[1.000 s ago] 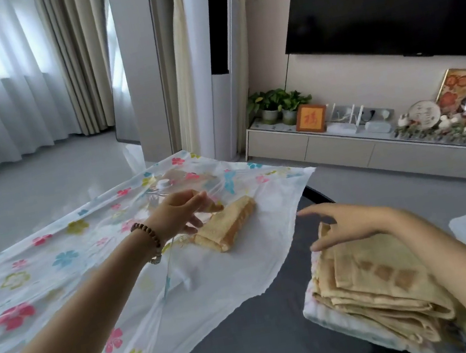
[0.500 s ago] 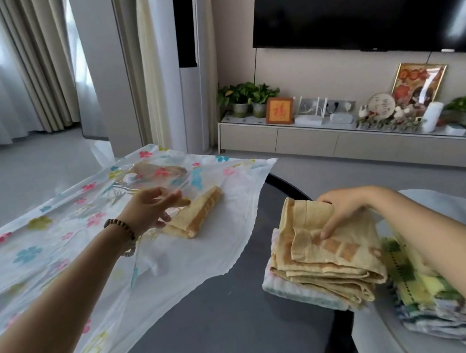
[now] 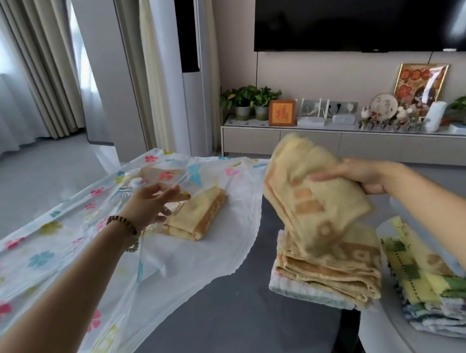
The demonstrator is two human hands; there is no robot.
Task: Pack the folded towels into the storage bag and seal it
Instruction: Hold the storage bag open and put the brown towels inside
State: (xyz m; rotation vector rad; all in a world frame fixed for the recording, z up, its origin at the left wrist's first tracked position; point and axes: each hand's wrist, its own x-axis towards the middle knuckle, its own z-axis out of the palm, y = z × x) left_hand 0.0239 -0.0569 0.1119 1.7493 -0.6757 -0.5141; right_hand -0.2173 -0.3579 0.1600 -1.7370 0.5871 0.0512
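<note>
Our right hand point(image 3: 371, 175), resting on the pile a moment ago, now grips a lifted towel point(image 3: 309, 191); our left hand point(image 3: 152, 204) pinches the bag point(image 3: 50, 239) open, ready to receive it.

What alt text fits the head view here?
The right hand lifts a folded yellow towel off a stack of towels, while the left hand holds up the clear top layer of a flowered storage bag where another towel already lies.
</note>
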